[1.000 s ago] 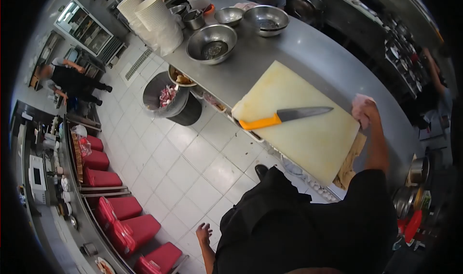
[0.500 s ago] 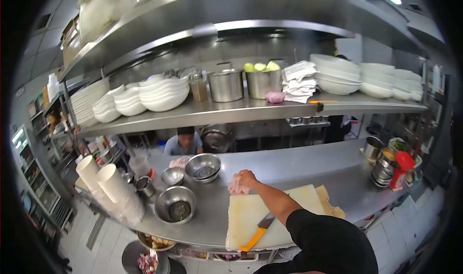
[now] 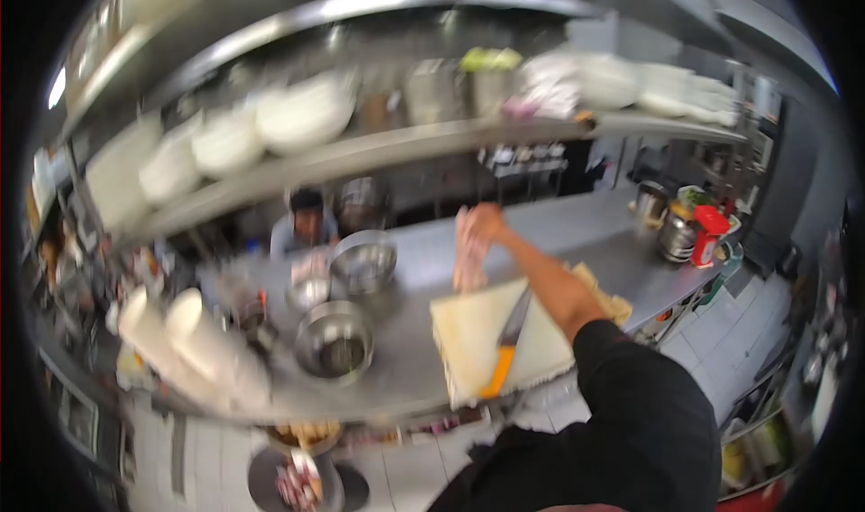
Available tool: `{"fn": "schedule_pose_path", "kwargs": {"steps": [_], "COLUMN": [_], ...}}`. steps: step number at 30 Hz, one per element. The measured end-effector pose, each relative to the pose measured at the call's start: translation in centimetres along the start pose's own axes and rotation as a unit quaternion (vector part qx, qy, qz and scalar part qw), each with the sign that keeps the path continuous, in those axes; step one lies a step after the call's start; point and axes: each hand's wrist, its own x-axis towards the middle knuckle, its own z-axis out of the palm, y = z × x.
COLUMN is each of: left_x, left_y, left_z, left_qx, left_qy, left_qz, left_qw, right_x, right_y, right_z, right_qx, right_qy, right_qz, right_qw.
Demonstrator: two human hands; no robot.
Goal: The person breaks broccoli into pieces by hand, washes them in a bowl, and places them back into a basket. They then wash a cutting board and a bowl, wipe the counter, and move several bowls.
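My right hand (image 3: 487, 222) is closed on a pale pink cloth (image 3: 469, 260), held up by its top. The cloth hangs down to the steel counter, by the back edge of a white cutting board (image 3: 464, 327). A knife with an orange handle (image 3: 501, 366) lies across the board, its blade pointing away from me, below my forearm. A beige cloth (image 3: 615, 306) sticks out at the board's right edge. My left hand is out of view.
Steel bowls (image 3: 335, 342) and stacked paper cups (image 3: 189, 318) stand left on the counter. At right are a red container (image 3: 710, 225) and steel pots (image 3: 678, 237). A shelf (image 3: 378, 147) with crockery crosses above. Another person (image 3: 305, 219) is behind the counter.
My right hand has lifted the bunched pink cloth off the counter, and it now hangs stretched out. The view has shifted and blurred.
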Motion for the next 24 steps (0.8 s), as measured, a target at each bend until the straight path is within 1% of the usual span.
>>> {"fn": "schedule_pose_path", "kwargs": {"steps": [1,2,3,4,5,6,7,8,9,10,12,14,15,16,18,19,21,22,23,24], "left_x": [-0.4,-0.5,-1.3,-2.4,-3.4,-4.2,-5.8,-6.4,-6.7,-8.7,-13.2,-17.7,-19.7,-20.7,-22.4,-23.3,-23.6,-23.9,-23.5,-23.1], "left_y": [-2.9,-5.0,-6.5,-7.6,-7.9,-8.0,-8.3,-10.6,-13.1,-13.4,-13.0,-10.1,-9.4,-10.4,-14.4,-15.2,-16.2,-16.2,-15.4,-14.7], "left_z": [-1.4,-2.6,-3.0,-3.4,-3.3,-3.2,-3.2,-3.6,-4.1,-3.9,-2.8,-1.7,-1.2,-0.5,1.1,1.7,2.4,2.6,2.5,1.9], "left_qx": [-0.013,-0.026,-0.041,-0.055,-0.064,-0.061,-0.079,-0.034,0.011,0.032,-0.004,-0.112,-0.110,-0.122,-0.142,-0.136,-0.141,-0.143,-0.116,-0.068], "left_qy": [0.009,0.011,0.023,0.038,0.049,0.052,0.055,0.043,0.034,0.044,0.086,0.153,0.162,0.180,0.208,0.209,0.180,0.166,0.150,0.123], "left_qz": [-0.022,-0.039,-0.063,-0.091,-0.112,-0.150,-0.142,-0.109,-0.075,-0.092,-0.162,-0.261,-0.284,-0.308,-0.355,-0.360,-0.378,-0.386,-0.389,-0.339], "left_qw": [1.000,0.999,0.997,0.994,0.990,0.985,0.985,0.993,0.997,0.994,0.983,0.947,0.939,0.926,0.900,0.899,0.897,0.896,0.901,0.930], "right_x": [-1.6,-1.9,-2.4,-3.4,-4.6,-4.3,-5.1,-5.6,-6.4,-7.0,-6.9,-7.2,-6.7,-5.7,-3.6,-2.9,-1.6,-1.4,-1.5,-2.0], "right_y": [1.6,0.3,5.0,1.5,-2.9,-3.0,-4.4,-5.3,-5.4,-5.4,-7.3,-9.2,-10.5,-11.8,-14.0,-14.9,-16.5,-17.6,-19.0,-20.4], "right_z": [-0.1,-2.9,4.0,-1.0,-7.6,-5.7,-6.1,-6.8,-2.6,1.8,3.8,5.0,5.6,6.2,7.4,8.5,10.7,11.1,10.7,10.0], "right_qx": [0.028,0.035,0.023,0.286,0.517,0.484,0.446,0.406,0.384,0.360,0.325,0.284,0.262,0.259,0.250,0.259,0.275,0.296,0.315,0.335], "right_qy": [0.083,0.009,0.144,0.018,0.006,-0.008,-0.056,-0.093,-0.088,-0.084,-0.135,-0.189,-0.214,-0.180,-0.110,-0.099,-0.074,-0.083,-0.092,-0.100], "right_qz": [-0.132,-0.079,-0.216,-0.022,0.209,0.255,0.254,0.248,0.260,0.271,0.269,0.263,0.261,0.259,0.260,0.203,0.087,0.062,0.037,0.013], "right_qw": [0.987,0.996,0.966,0.958,0.830,0.837,0.856,0.875,0.882,0.889,0.897,0.902,0.904,0.913,0.926,0.939,0.954,0.950,0.944,0.937]}}
